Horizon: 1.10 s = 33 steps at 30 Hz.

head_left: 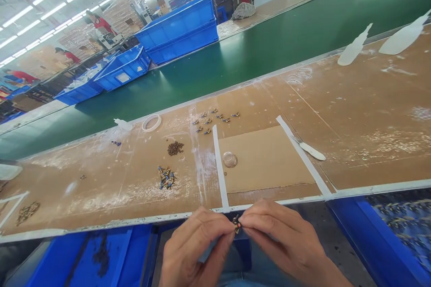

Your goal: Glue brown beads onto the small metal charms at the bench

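In front of the table's near edge, my left hand (202, 242) and my right hand (279, 233) meet, thumbs and forefingers pinched on a small brass-coloured part (237, 225) with a dark piece and a spot of red. My fingertips partly cover it. Beyond my hands lies a cardboard sheet (269, 161) bordered by white tape strips, with a small clear round dish (230, 159) on it. To the left are a pile of small blue-and-gold parts (167, 178) and a heap of little brown rings (175, 148). Several similar blue-and-gold parts (215, 119) are spread farther back.
A white-handled knife (312, 150) lies right of the sheet. White squeeze bottles (355, 47) and a tape roll (151, 123) rest near the green conveyor belt (256, 54). Blue crates (178, 27) stand beyond it; blue bins (363, 237) flank me below. Other people work far left.
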Each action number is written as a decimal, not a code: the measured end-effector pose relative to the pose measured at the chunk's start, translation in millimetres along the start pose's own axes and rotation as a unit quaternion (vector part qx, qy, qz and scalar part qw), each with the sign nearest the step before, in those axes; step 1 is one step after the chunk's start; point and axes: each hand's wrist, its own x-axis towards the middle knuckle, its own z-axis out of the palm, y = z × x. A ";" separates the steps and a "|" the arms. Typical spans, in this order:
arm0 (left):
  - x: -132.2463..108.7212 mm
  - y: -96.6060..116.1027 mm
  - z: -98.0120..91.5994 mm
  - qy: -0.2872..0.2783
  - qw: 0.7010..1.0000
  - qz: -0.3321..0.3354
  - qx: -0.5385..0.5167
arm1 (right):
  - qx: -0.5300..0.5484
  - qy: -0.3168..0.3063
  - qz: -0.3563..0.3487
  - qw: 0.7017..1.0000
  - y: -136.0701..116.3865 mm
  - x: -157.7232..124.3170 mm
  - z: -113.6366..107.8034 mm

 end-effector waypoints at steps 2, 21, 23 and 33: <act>-0.1 -1.7 0.3 -0.008 1.000 -0.003 -0.008 | 0.001 -0.004 0.001 1.000 0.3 0.1 0.9; 125.7 -133.1 24.6 0.005 0.983 -0.182 0.018 | -0.161 0.107 0.223 0.955 83.6 2.8 -20.3; 145.4 -142.9 38.7 0.000 0.985 -0.170 0.030 | -0.159 0.112 0.225 0.955 86.7 -0.3 -19.6; 103.2 -204.0 -37.6 0.077 0.956 -0.214 0.187 | -0.213 0.085 0.224 0.947 86.7 -9.7 -24.8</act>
